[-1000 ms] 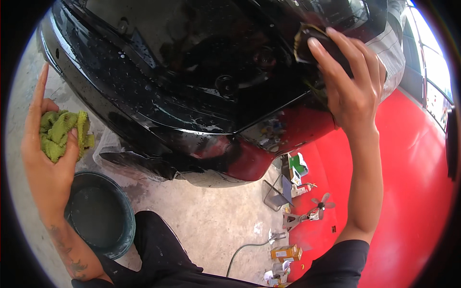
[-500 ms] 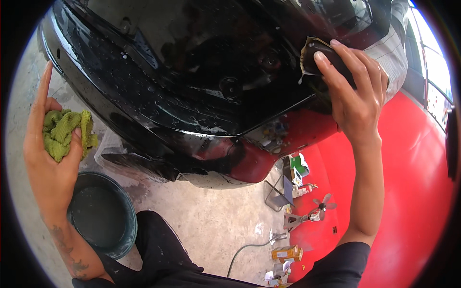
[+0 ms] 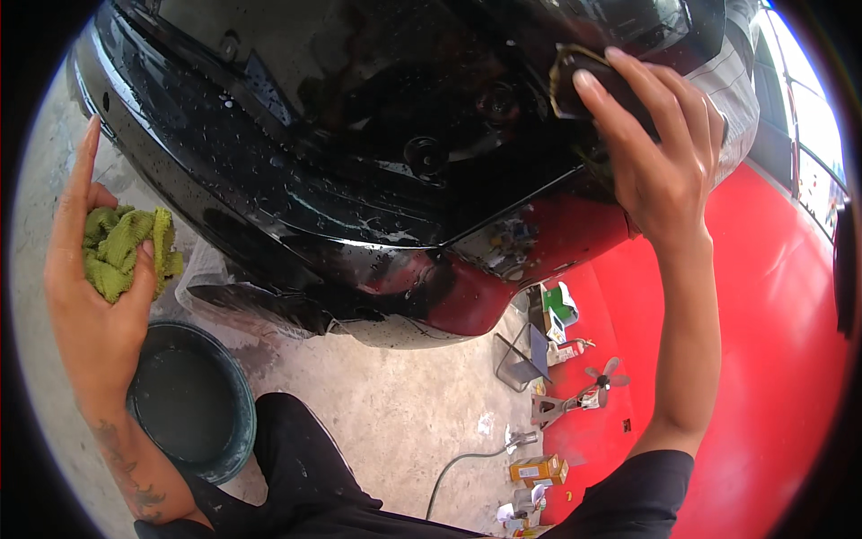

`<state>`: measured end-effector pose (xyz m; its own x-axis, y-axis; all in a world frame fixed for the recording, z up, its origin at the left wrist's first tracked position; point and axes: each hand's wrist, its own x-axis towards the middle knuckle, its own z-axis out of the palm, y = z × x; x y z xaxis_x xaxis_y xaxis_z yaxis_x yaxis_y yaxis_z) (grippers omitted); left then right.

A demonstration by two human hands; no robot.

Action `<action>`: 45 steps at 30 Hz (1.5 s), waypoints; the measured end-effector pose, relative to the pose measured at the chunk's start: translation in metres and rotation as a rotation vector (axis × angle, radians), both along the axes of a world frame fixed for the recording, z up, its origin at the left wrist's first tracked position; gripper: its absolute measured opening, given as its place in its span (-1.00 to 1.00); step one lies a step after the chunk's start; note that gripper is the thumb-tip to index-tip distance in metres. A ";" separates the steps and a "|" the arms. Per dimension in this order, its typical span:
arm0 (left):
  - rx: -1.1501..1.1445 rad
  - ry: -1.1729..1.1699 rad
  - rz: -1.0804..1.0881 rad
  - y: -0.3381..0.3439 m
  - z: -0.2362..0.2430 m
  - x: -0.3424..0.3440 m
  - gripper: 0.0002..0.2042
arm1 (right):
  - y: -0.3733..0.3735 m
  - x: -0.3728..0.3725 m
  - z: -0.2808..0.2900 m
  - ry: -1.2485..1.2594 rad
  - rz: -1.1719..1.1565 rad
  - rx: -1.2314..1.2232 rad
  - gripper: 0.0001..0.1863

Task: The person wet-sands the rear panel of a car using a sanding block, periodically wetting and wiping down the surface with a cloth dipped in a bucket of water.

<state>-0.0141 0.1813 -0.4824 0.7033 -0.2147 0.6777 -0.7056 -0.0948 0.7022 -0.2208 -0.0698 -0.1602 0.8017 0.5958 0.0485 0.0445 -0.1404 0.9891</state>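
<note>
A glossy black vehicle body panel (image 3: 350, 193), wet with water drops, fills the upper view. My right hand (image 3: 669, 175) grips a dark block with a thin yellowish sheet at its edge (image 3: 564, 85), apparently sandpaper round a sanding block, and lays it on the panel's upper right. The block's underside is hidden. At the left, my left hand (image 3: 94, 305) keeps a crumpled green cloth (image 3: 126, 247) between thumb and curled fingers. Its index finger stretches up to the panel's outer edge.
Below my left hand stands a dark round tub (image 3: 248, 395) on the concrete floor (image 3: 404, 395). Along the red wall (image 3: 763, 359) are a fan (image 3: 606, 382), a folding chair (image 3: 523, 357), a yellow-brown box (image 3: 539, 470) and a hose (image 3: 458, 463). Pale masking sheet (image 3: 736, 117) covers part of the vehicle.
My right hand has slid the block a little up and to the left across the panel. The left hand with the cloth has stayed almost still.
</note>
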 end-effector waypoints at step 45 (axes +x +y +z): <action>0.017 0.011 -0.060 0.004 0.013 -0.009 -0.11 | 0.020 0.036 -0.007 -0.012 -0.001 0.060 -0.46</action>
<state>-0.0235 0.1850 -0.4693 0.6962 -0.2682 0.6659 -0.7025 -0.0639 0.7088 -0.1846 -0.0497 -0.1672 0.8015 0.5906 0.0939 0.0321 -0.1994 0.9794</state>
